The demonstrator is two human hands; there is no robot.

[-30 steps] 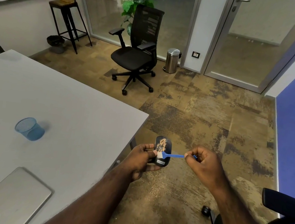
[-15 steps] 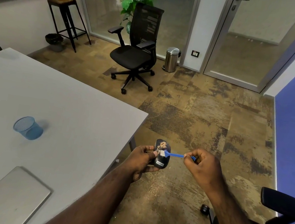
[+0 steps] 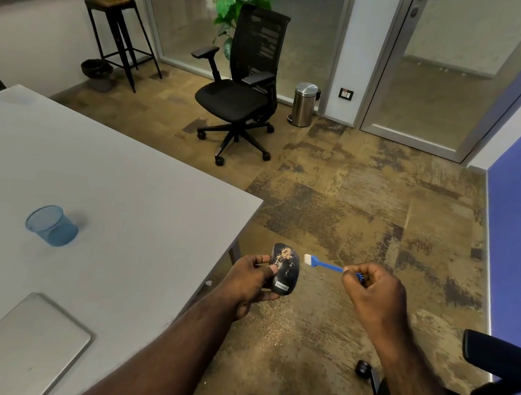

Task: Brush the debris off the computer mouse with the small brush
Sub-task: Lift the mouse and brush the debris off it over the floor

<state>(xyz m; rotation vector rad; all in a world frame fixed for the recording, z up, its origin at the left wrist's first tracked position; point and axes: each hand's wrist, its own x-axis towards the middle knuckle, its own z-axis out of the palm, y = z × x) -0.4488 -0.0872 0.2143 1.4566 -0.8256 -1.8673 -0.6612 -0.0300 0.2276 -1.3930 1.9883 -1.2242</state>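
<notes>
My left hand (image 3: 249,279) holds a black computer mouse (image 3: 285,273) upright over the floor, just off the table's corner. A patch of tan debris (image 3: 285,252) lies on the mouse's upper part, and a white label sits near its lower end. My right hand (image 3: 373,293) pinches a small blue brush (image 3: 323,263) by its handle. The white bristles point left and hang just to the right of the mouse, clear of its surface. Fine tan crumbs are scattered on the carpet (image 3: 274,330) below the mouse.
A grey table (image 3: 116,210) fills the left, with a blue mesh cup (image 3: 51,225) lying on its side and a closed silver laptop (image 3: 14,347). A black office chair (image 3: 243,94), a steel bin (image 3: 304,104) and a tall stool (image 3: 117,16) stand farther back. A chair arm (image 3: 504,359) is at my right.
The brush's bristles were on the mouse's face; they have swept off to the right and now hang beside it. Less debris shows on the mouse's middle. My left hand has kept its hold.
</notes>
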